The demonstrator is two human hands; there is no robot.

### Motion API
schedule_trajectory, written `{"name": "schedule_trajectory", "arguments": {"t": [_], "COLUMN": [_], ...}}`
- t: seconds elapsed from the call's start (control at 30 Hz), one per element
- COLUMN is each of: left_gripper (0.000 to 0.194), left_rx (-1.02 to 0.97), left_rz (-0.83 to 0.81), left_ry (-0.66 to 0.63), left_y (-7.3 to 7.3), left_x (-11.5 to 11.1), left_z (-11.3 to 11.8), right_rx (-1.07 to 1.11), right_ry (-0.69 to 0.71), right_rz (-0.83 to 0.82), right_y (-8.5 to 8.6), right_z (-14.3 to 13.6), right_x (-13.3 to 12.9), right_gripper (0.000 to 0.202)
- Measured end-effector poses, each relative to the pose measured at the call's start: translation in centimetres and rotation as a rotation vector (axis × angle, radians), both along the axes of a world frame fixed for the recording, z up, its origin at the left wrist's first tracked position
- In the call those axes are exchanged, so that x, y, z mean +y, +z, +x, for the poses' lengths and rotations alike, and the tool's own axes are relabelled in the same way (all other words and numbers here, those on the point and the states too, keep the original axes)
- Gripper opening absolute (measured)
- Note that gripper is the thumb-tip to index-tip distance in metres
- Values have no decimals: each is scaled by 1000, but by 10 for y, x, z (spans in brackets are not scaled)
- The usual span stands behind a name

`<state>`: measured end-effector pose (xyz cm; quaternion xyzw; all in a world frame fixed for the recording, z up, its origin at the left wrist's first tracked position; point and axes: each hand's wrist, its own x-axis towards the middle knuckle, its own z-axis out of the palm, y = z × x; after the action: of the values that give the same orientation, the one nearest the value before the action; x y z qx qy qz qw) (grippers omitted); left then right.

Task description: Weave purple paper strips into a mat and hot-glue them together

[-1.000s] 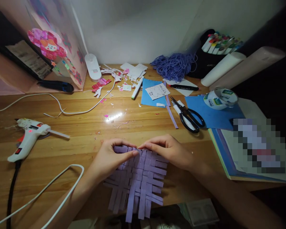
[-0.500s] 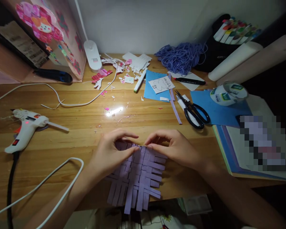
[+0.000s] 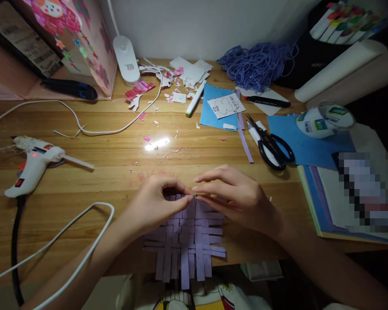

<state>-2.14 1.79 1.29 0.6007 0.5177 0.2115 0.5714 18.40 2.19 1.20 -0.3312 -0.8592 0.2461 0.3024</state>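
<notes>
A woven mat of purple paper strips [image 3: 187, 234] hangs partly over the table's front edge, its loose strip ends sticking out at the sides and bottom. My left hand [image 3: 163, 198] pinches the mat's upper edge between thumb and forefinger. Close beside it, my right hand [image 3: 236, 193] hovers at the same edge with its fingers stretched out and apart. Its lower fingertips come near the mat's top, and whether they touch it I cannot tell.
On the left lies a white hot glue gun [image 3: 35, 159] with a white cable [image 3: 100, 206] nearby. Black-handled scissors [image 3: 271, 144], blue paper [image 3: 213, 92], purple yarn [image 3: 257, 66] and a tape roll [image 3: 325, 120] lie to the right. Paper scraps [image 3: 140, 88] are scattered at the back.
My right hand's fingers have loosened from their pinch at the mat's upper edge and spread apart. The left hand still pinches there. The camera view has shifted slightly.
</notes>
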Motion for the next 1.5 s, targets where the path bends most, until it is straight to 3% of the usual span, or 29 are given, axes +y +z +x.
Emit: {"name": "schedule_trajectory", "arguments": {"t": [0.1, 0.53, 0.73, 1.0, 1.17, 1.33, 1.5], "left_gripper": [7, 8, 6, 5, 5, 9, 13], "left_rx": [10, -55, -90, -112, -95, -80, -102], "left_rz": [-20, -99, -90, -118, -88, -59, -14], "left_ry": [7, -45, -80, -42, -26, 4, 39], "left_y": [2, 1, 2, 4, 3, -1, -1], "left_x": [0, 5, 4, 6, 6, 7, 6], "left_z": [0, -3, -6, -7, -7, -9, -8], "right_rx": [-61, -25, 64, 320, 286, 240, 218], "right_ry": [3, 106, 154, 146, 108, -20, -129], "right_rz": [77, 105, -117, -648, -699, -739, -630], "right_y": [-3, -10, -8, -15, -14, -10, -8], "right_z": [-3, -3, -2, 0, -1, -3, -5], "right_x": [-1, 1, 6, 10, 9, 0, -4], "right_gripper": [16, 11, 10, 4, 6, 13, 38]}}
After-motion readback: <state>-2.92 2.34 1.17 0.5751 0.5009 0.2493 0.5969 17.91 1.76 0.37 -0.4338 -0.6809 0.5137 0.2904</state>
